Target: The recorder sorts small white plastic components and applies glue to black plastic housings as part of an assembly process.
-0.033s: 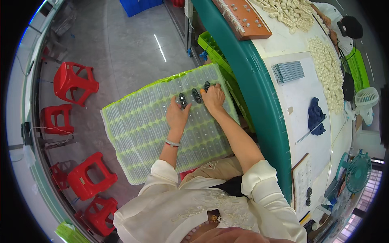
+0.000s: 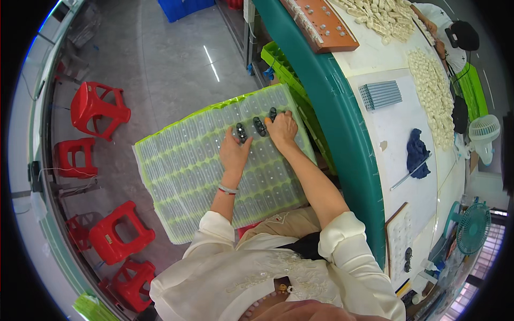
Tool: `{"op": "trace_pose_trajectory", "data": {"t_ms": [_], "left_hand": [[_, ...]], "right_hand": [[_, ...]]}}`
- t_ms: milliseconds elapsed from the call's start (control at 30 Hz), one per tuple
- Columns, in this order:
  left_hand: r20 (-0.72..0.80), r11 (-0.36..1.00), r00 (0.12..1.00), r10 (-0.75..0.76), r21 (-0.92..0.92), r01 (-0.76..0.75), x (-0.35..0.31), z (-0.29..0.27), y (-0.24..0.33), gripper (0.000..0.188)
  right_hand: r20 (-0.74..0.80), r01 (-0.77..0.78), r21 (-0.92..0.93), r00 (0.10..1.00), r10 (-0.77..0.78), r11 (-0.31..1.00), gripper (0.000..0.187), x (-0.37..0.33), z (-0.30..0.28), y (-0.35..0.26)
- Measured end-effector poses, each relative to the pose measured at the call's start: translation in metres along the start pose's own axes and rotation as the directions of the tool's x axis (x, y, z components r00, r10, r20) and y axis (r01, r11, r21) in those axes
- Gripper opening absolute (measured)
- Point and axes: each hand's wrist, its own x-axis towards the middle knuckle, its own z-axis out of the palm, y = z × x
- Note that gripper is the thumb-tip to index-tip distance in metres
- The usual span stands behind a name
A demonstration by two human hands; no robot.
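A wide translucent plastic tray (image 2: 176, 155) with rows of oblong pockets over light green lies in front of me, tilted in view. My left hand (image 2: 234, 152) has its thumb and a finger closed on either side of a dark oblong piece (image 2: 241, 131) with shiny spots. Against the thumb side of my right hand (image 2: 282, 130), its fingers curled, is a similar dark piece (image 2: 273, 113); the fingers partly hide their grip. Between the hands, another dark oblong piece (image 2: 259, 126) rests on the tray, close to the right thumb.
On my right runs a green-edged white workbench (image 2: 369, 171), holding cream-coloured piles (image 2: 431, 96), grey-blue rods (image 2: 381, 95), a dark blue cloth (image 2: 417, 154), a brown board (image 2: 321, 24) and fans (image 2: 473, 229). Green crates (image 2: 286, 67) stand beside it. Red stools (image 2: 122, 232) line the left.
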Motion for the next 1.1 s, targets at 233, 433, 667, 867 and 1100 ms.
{"op": "trace_pose_trajectory", "data": {"t_ms": [233, 433, 667, 867, 1100], "left_hand": [[-0.003, 0.999, 1.0, 0.023, -0.044, -0.023, -0.001, 0.003, -0.011, 0.064], [-0.001, 0.997, 0.999, 0.034, -0.067, -0.034, -0.002, 0.006, -0.012, 0.063], [-0.04, 0.993, 0.996, 0.075, -0.088, -0.078, -0.004, 0.003, -0.017, 0.058], [-0.113, 0.969, 0.964, 0.241, -0.022, -0.245, -0.008, 0.0, -0.019, 0.054], [-0.221, 0.844, 0.896, 0.386, -0.307, -0.439, -0.025, -0.015, 0.06, 0.022]], "right_hand": [[0.0, 0.04, -0.063, 0.999, -0.04, 0.997, 0.032, -0.014, -0.012, 0.008], [-0.125, 0.127, 0.049, 0.985, -0.121, 0.991, 0.034, -0.031, -0.02, 0.035], [-0.088, 0.183, 0.168, 0.981, -0.17, 0.969, 0.025, -0.082, -0.029, 0.072], [-0.135, 0.281, 0.297, 0.958, -0.251, 0.913, 0.024, -0.123, -0.039, 0.101], [-0.244, 0.33, 0.357, 0.936, -0.254, 0.874, 0.025, -0.169, -0.052, 0.148]]}}
